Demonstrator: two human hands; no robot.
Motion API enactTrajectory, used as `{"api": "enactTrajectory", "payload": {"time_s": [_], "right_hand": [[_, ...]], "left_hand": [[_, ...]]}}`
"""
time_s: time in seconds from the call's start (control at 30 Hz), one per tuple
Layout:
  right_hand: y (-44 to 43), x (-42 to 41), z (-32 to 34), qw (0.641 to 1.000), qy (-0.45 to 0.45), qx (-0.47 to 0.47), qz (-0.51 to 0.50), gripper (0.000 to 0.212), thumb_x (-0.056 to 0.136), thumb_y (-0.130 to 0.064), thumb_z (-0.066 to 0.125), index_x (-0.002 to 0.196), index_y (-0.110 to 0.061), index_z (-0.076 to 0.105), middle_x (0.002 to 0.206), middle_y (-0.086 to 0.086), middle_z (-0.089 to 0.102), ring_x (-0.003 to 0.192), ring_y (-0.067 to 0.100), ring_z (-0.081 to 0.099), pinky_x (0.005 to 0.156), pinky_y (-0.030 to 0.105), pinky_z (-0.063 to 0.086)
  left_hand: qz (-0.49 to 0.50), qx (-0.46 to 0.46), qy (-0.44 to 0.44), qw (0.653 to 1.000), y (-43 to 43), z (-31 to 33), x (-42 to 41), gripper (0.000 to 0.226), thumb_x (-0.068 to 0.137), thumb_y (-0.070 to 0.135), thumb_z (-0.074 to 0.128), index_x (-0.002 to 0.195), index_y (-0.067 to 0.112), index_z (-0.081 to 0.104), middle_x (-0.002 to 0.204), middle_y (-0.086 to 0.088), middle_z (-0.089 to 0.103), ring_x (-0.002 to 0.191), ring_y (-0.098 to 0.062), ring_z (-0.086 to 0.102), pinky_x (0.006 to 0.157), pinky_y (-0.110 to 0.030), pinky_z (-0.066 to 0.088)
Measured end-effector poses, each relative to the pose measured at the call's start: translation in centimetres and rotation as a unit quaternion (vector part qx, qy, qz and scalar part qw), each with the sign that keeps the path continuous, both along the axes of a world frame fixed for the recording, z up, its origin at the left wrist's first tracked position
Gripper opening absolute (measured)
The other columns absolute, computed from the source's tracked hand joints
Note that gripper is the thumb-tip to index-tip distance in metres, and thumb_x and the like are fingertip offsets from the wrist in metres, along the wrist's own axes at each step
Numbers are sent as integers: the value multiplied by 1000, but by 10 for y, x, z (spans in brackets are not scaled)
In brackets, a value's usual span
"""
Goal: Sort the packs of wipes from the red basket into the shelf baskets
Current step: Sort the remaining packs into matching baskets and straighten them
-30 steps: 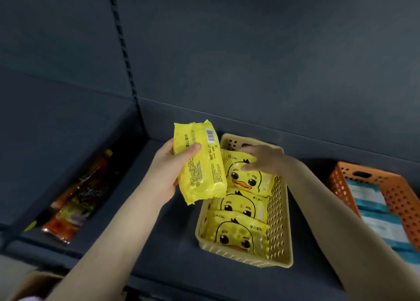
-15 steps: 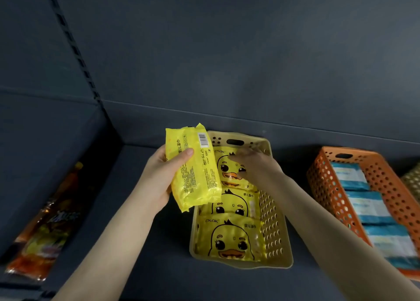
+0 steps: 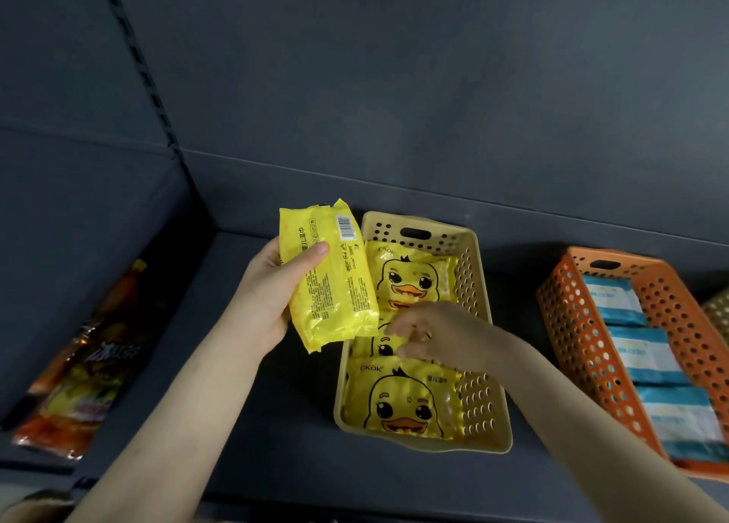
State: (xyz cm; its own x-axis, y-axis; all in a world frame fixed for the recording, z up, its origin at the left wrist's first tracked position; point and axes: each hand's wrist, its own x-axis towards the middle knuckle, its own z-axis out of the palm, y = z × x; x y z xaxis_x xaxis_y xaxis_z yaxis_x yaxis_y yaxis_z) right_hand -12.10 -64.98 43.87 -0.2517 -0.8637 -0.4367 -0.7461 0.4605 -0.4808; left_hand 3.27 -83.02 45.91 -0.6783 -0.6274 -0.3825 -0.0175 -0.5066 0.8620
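A: Facing the camera, which side of the held yellow pack (image 3: 331, 282) is being shown?

B: The printed back is being shown. A barcode is being displayed near the top corner, with the characters 儿湿巾 beside the thumb and blocks of fine print too small to be read. The pack is being held upright by the left grip (image 3: 268, 301), over the shelf (image 3: 276, 463) at the left rear corner of the beige basket (image 3: 479, 404). It is being clamped between the thumb, laid across the back, and fingers hidden behind it.

A: What is being read inside the basket?

B: Three packs are being kept there in a row, each with a cartoon duck face. "ckak" is being shown on the rear pack (image 3: 410, 282) and on the front pack (image 3: 402, 400). 婴儿湿巾 is also being shown on the front one.

A: How is the right grip (image 3: 438, 337) being posed?

B: It is being held palm-down inside the basket, with bent fingers being laid on the middle pack (image 3: 374, 347). The fingers are being blurred, so it cannot be told whether that pack is being pinched.

A: Is other lettering being seen?

B: Blue-and-white packs (image 3: 647, 353) are being stored in the orange basket (image 3: 568, 313) at the right, their print unreadable. White lettering on an orange snack bag (image 3: 79, 364) at the left is likewise being blurred.
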Motion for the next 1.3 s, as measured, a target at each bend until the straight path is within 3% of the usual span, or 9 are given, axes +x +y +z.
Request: {"api": "enactTrajectory", "payload": {"time_s": [0.23, 0.33, 0.43, 0.63, 0.8, 0.9, 1.03, 1.17, 1.3], "right_hand": [[8, 10, -19, 999, -8, 42, 33, 32, 92, -24, 63, 123, -23, 64, 115, -5, 66, 98, 6, 61, 86, 18, 47], [10, 11, -19, 996, -38, 69, 32, 31, 93, -20, 61, 124, -25, 64, 115, -6, 69, 99, 9, 65, 90, 26, 53], [9, 12, -18, 992, -48, 102, 56, 32, 96, -20, 56, 128, -24, 62, 122, -6, 66, 108, 7, 62, 97, 25, 48], [3, 9, -3, 977, -62, 181, 95, 41, 100, -33, 47, 140, -30, 48, 142, -8, 52, 128, 14, 49, 110, 37, 37], [4, 1, 9, 988, -137, 34, -66, 33, 98, -43, 46, 121, -26, 62, 118, -6, 66, 112, 11, 60, 99, 32, 46], [3, 0, 26, 932, -253, -102, -238, 31, 99, -39, 44, 113, -20, 63, 105, -1, 71, 97, 12, 68, 89, 29, 55], [3, 2, 32, 870, -351, -182, -295, 44, 88, -48, 53, 120, -19, 61, 110, 3, 72, 102, 20, 69, 90, 35, 54], [8, 6, 29, 867, -312, -234, -311, 49, 73, -43, 70, 113, -16, 64, 109, 10, 71, 100, 30, 68, 93, 53, 52], [15, 5, 39, 875, -230, -312, -289, 38, 71, -33, 76, 99, -12, 63, 97, 9, 71, 86, 24, 71, 78, 39, 60]], "left_hand": [[-20, -8, -2, 1000, -3, -2, 1, 33, 86, 20, 68, 118, 21, 63, 106, 0, 74, 96, -17, 71, 78, -39, 55], [-23, -6, -3, 1000, -3, -4, 0, 33, 86, 20, 68, 119, 21, 63, 107, 0, 74, 97, -18, 71, 80, -41, 55], [-25, 2, -5, 1000, -1, -5, -2, 32, 86, 20, 68, 118, 22, 64, 107, 0, 74, 97, -18, 71, 81, -42, 55], [-44, -16, -2, 999, 3, -1, -8, 28, 88, 21, 66, 116, 21, 65, 106, -1, 74, 97, -18, 71, 78, -38, 55], [-48, -12, 4, 999, 4, 6, -10, 28, 91, 36, 59, 114, 20, 66, 105, -2, 74, 99, -20, 71, 85, -43, 54], [-43, 6, -12, 999, 8, 11, -16, 35, 92, 49, 53, 112, 23, 65, 100, -1, 75, 94, -19, 72, 80, -41, 55], [-59, 51, -19, 997, 24, 14, -28, 46, 92, 60, 44, 114, 26, 65, 102, -2, 75, 96, -21, 71, 85, -43, 55], [-60, 48, -8, 997, 32, 14, -33, 38, 96, 51, 46, 111, 21, 65, 102, -3, 75, 95, -17, 71, 90, -41, 53], [-65, 68, -3, 996, 31, 17, -36, 41, 95, 49, 49, 115, 16, 62, 108, -7, 73, 102, -18, 69, 91, -37, 52]]}}
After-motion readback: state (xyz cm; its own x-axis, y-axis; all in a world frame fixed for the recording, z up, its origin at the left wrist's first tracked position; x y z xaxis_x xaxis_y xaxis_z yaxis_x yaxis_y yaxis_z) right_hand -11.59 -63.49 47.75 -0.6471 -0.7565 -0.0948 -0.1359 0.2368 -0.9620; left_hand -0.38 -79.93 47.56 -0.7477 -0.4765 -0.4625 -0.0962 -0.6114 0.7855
